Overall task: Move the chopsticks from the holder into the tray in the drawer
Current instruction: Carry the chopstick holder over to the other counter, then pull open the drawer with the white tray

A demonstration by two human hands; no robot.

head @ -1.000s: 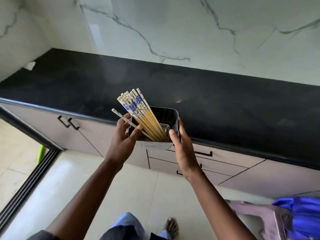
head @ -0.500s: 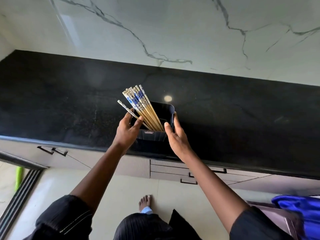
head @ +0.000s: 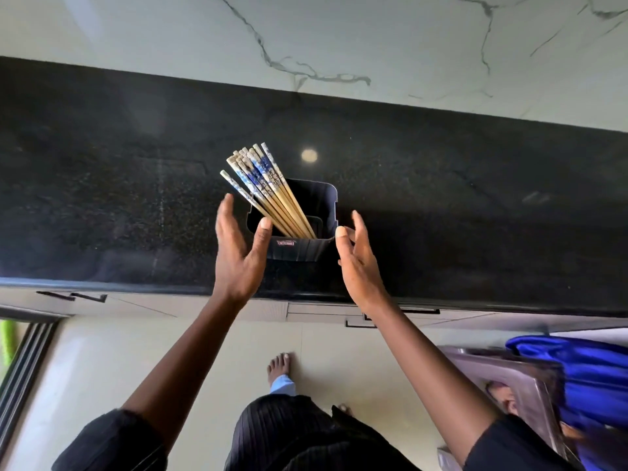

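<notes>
**A:** Where are the chopsticks sitting?

**B:** The chopsticks [head: 272, 195] are standing in the holder [head: 299, 251]. They are leaning left, with their blue-and-white ends poking above its rim. The holder is sitting on the bench [head: 475, 205], near the front edge.

**A:** And the hands?

**B:** The left hand [head: 238, 253] is hovering at the holder's left side. Its grip is spread wide with fingers straight, and it is holding nothing. I cannot tell whether the thumb is touching the front-left corner. The right hand [head: 360, 263] is flanking the right side. Its grip is likewise wide and empty, with the thumb tip just beside the corner.

**A:** How is the bench looking?

**B:** It is black speckled stone, glossy, and it is reflecting a round light spot [head: 309, 155] behind the holder. A white veined wall [head: 339, 35] is rising behind it.

**A:** And below?

**B:** Pale drawers [head: 323, 311] are running under the bench edge, their fronts looking closed. A pale floor [head: 136, 362] is showing beneath, with a bare foot [head: 280, 365] standing on it. At the right, a blue cloth [head: 594, 379] is lying on a grey stool [head: 492, 365].
</notes>
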